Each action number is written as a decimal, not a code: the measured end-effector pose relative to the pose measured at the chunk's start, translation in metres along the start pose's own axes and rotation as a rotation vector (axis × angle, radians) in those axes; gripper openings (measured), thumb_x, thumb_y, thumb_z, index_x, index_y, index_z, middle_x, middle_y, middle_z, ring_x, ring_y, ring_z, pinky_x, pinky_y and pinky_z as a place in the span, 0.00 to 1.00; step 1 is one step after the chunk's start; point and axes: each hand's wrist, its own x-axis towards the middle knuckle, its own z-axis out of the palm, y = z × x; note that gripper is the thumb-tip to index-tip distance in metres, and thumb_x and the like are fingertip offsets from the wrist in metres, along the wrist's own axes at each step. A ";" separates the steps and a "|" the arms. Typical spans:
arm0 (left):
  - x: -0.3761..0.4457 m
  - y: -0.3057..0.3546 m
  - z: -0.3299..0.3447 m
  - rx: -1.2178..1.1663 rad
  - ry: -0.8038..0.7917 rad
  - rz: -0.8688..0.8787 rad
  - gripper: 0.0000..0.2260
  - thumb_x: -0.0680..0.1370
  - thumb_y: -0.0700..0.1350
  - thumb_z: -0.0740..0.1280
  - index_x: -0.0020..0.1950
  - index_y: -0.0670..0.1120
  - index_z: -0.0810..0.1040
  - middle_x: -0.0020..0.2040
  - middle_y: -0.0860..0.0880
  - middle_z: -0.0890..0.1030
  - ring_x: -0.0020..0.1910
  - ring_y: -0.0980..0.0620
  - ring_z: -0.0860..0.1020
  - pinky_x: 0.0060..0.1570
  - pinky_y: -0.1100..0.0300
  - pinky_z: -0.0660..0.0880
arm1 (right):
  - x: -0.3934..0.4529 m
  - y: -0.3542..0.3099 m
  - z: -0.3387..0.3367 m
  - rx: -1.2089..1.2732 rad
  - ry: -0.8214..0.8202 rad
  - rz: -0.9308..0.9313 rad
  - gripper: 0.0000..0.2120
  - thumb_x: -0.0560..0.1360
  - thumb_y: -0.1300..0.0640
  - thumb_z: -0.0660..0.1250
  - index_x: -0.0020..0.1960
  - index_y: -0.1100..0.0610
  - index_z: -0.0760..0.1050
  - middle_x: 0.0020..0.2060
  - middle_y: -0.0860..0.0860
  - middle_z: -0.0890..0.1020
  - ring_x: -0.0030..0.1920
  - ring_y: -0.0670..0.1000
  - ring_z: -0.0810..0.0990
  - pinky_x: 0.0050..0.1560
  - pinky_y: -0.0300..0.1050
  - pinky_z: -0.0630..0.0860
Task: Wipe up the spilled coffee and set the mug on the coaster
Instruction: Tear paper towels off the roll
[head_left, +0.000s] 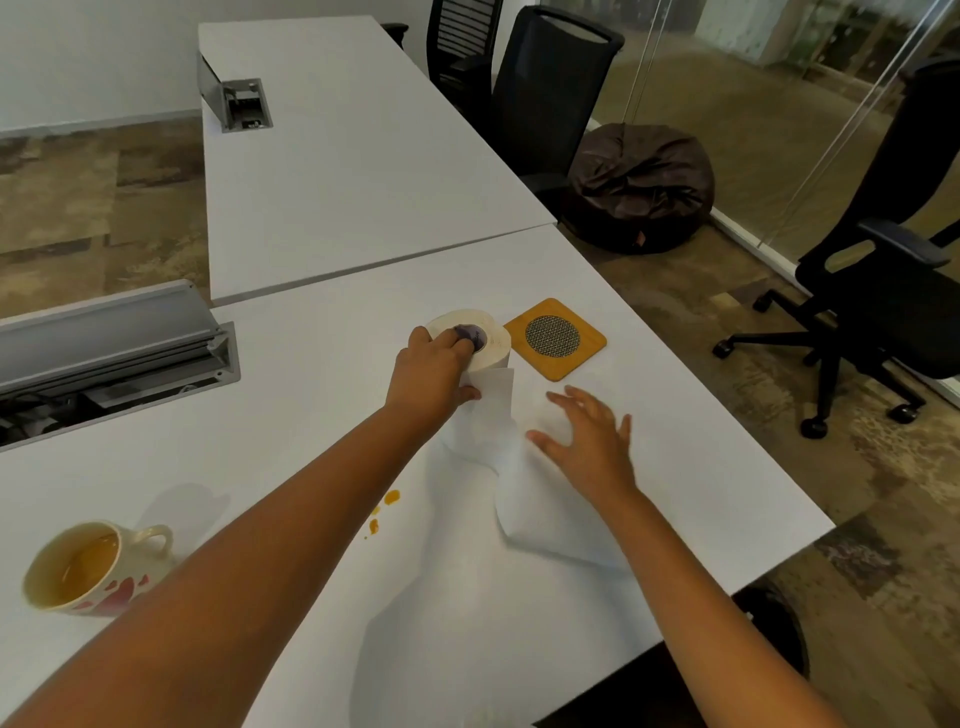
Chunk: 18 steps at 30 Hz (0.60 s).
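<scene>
Currently on a white table (311, 332): mug, spill, paper roll, coaster, two hands.

Nearest, far left: a cream mug (88, 569) with pink hearts, upright, holding brown liquid, well apart from the coaster. Centre: small orange-brown coffee drops (385, 506) on the tabletop, just left of a loose paper sheet (540, 514) trailing from the roll. Right hand (589, 441): fingers spread and straight above the sheet, gripping nothing. Left hand (431, 371): fingers curled over the top of the upright paper roll (480, 340), thumb on the hanging sheet. Just right of the roll: a square wooden coaster (555, 339) with a round mesh centre. Beyond: black office chairs (550, 88), a dark beanbag (641, 187).
</scene>
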 end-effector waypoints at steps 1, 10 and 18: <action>-0.001 0.000 0.000 0.002 0.004 0.003 0.25 0.71 0.51 0.71 0.66 0.46 0.69 0.65 0.47 0.74 0.59 0.42 0.69 0.57 0.50 0.72 | 0.004 -0.006 0.008 -0.029 -0.096 0.002 0.30 0.71 0.37 0.64 0.69 0.47 0.64 0.72 0.49 0.65 0.73 0.53 0.59 0.70 0.68 0.47; -0.003 -0.002 0.001 0.009 0.012 0.003 0.25 0.71 0.51 0.70 0.66 0.46 0.69 0.65 0.47 0.74 0.59 0.41 0.69 0.58 0.49 0.72 | 0.015 -0.006 0.045 0.312 -0.175 0.191 0.19 0.75 0.44 0.62 0.58 0.56 0.77 0.62 0.54 0.77 0.64 0.56 0.73 0.72 0.66 0.52; -0.001 -0.002 0.002 0.007 0.016 0.013 0.25 0.71 0.51 0.70 0.66 0.46 0.70 0.65 0.47 0.74 0.58 0.41 0.69 0.57 0.50 0.72 | 0.011 0.002 0.049 0.528 -0.261 0.198 0.16 0.75 0.47 0.65 0.56 0.58 0.78 0.57 0.53 0.80 0.58 0.52 0.76 0.62 0.47 0.71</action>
